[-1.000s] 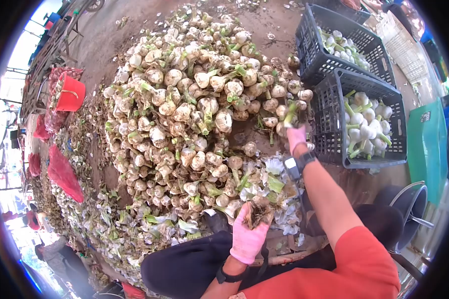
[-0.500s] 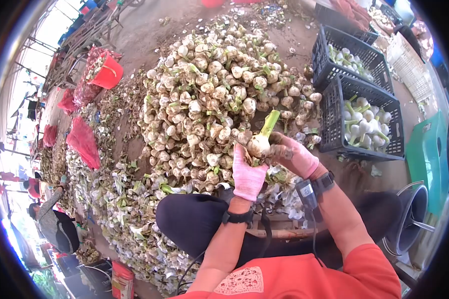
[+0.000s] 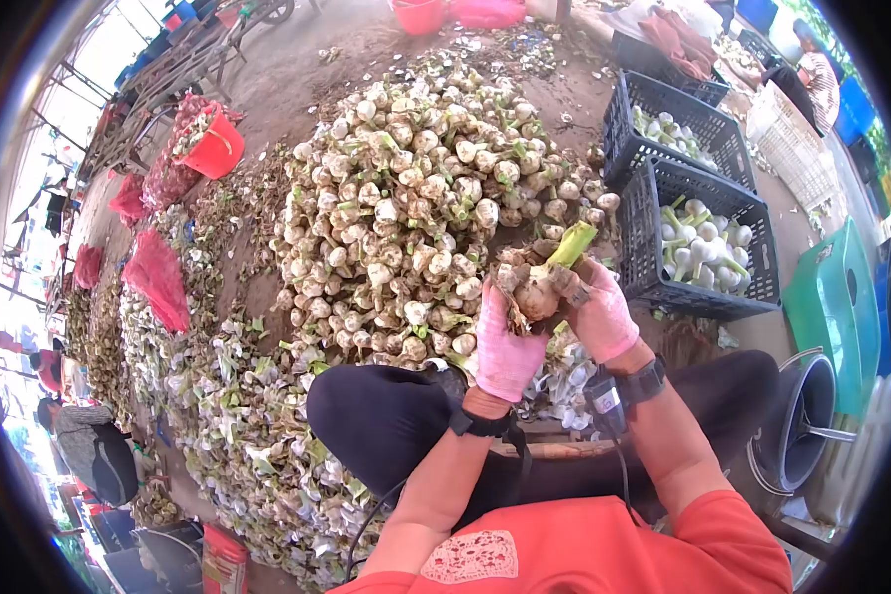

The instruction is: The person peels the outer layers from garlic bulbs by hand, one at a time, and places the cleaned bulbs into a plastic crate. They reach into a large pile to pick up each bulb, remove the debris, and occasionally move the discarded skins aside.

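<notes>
Both my hands wear pink gloves and are closed around one garlic bulb (image 3: 538,296) in front of my knees. The bulb looks brownish, with loose dirty skin about it, and its thick green stem (image 3: 572,245) slants up to the right. My left hand (image 3: 510,351) grips it from the lower left. On the right side, my right hand (image 3: 605,315) holds the bulb near the stem, its fingertips partly hidden by peeling skin. Just beyond my hands lies a large heap of unpeeled garlic (image 3: 396,213) with roots and soil. White peelings (image 3: 564,386) lie beneath my hands.
Two dark crates (image 3: 698,297) at the right hold cleaner white garlic bulbs. A green plastic piece (image 3: 837,307) and a grey bucket (image 3: 800,421) stand at far right. Left are a peelings pile (image 3: 238,426), a red bucket (image 3: 215,148) and a person (image 3: 94,450).
The bulb in my hands now shows a browner side with loose skin, and its stem leans further right. My hands sit slightly further right and lower; the whole view has shifted a little.
</notes>
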The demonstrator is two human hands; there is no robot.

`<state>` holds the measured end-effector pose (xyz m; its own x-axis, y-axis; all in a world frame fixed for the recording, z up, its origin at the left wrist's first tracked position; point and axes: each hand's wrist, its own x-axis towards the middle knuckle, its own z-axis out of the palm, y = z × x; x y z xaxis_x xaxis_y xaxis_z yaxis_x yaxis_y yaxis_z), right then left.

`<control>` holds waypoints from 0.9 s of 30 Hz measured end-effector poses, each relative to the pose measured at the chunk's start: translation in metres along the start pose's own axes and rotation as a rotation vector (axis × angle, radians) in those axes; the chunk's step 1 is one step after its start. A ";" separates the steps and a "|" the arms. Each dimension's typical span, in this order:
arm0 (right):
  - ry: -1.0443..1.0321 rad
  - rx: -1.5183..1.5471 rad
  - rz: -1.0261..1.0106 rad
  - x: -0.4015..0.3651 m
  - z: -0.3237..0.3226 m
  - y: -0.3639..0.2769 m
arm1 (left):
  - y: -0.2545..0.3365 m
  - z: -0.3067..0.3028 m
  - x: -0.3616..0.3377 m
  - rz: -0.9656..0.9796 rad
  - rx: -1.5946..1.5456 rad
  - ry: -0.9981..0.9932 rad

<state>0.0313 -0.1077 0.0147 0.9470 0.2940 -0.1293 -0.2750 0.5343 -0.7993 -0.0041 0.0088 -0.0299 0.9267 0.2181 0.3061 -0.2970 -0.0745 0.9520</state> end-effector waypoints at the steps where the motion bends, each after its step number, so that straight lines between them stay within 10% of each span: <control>1: 0.000 0.000 -0.001 -0.001 -0.003 -0.001 | -0.003 0.001 0.000 0.000 0.000 -0.001; 4: -0.014 0.004 0.023 -0.003 -0.017 0.002 | 0.000 0.001 0.004 -0.131 -0.301 -0.087; 6: 0.029 0.030 -0.008 -0.003 -0.027 0.009 | 0.017 -0.005 0.012 -0.815 -1.456 0.037; 13: 0.132 -0.223 -0.146 -0.007 -0.056 0.016 | 0.006 -0.005 0.007 -0.495 -0.718 -0.319; 19: 0.037 -0.240 -0.037 -0.028 -0.055 -0.007 | 0.016 -0.011 0.026 -0.974 -1.021 -0.357; 22: 0.078 -0.301 -0.033 -0.028 -0.066 -0.004 | -0.002 -0.011 0.024 -0.827 -0.595 -0.099; 27: 0.027 -0.231 0.124 -0.025 -0.072 0.004 | 0.016 0.005 0.010 -0.363 -0.604 -0.215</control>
<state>0.0180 -0.1703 -0.0280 0.9133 0.3230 -0.2480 -0.3472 0.2995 -0.8887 0.0020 0.0048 -0.0117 0.9971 -0.0726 0.0231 0.0188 0.5286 0.8486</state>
